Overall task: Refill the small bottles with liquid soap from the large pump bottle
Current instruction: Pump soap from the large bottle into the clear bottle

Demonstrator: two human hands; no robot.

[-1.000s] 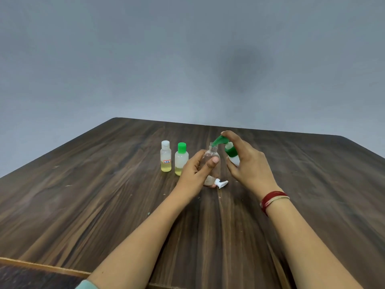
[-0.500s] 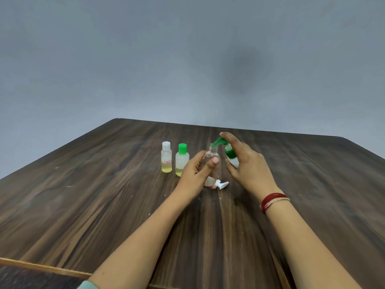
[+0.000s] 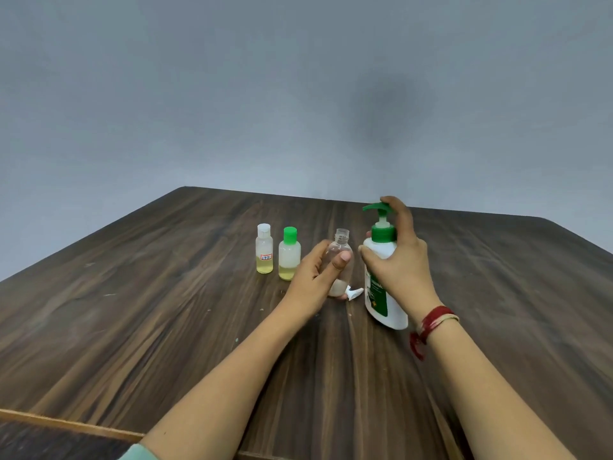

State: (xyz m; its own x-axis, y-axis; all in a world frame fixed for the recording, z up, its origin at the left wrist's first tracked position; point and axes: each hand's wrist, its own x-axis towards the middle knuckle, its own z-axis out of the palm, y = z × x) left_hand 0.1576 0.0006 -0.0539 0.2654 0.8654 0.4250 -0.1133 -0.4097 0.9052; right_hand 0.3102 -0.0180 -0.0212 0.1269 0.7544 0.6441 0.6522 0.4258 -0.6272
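My left hand (image 3: pixel 316 277) grips a clear, uncapped small bottle (image 3: pixel 341 257) that stands on the dark wooden table (image 3: pixel 166 327); a little whitish liquid lies at its bottom. My right hand (image 3: pixel 399 260) holds the large white pump bottle (image 3: pixel 381 287) by its shoulder, with a finger on the green pump head (image 3: pixel 378 207). The pump bottle is upright, just right of the small bottle, its nozzle pointing left above it. A white cap (image 3: pixel 354 293) lies on the table between the two bottles.
Two capped small bottles with yellowish liquid stand left of my left hand: a white-capped one (image 3: pixel 264 249) with a label and a green-capped one (image 3: pixel 289 254). The table's near edge (image 3: pixel 66 426) runs along the bottom left. A grey wall rises behind.
The pump head has come up off the small bottle's mouth and the pump bottle now stands closer to me and upright, its body in full view. My left hand keeps its grip.
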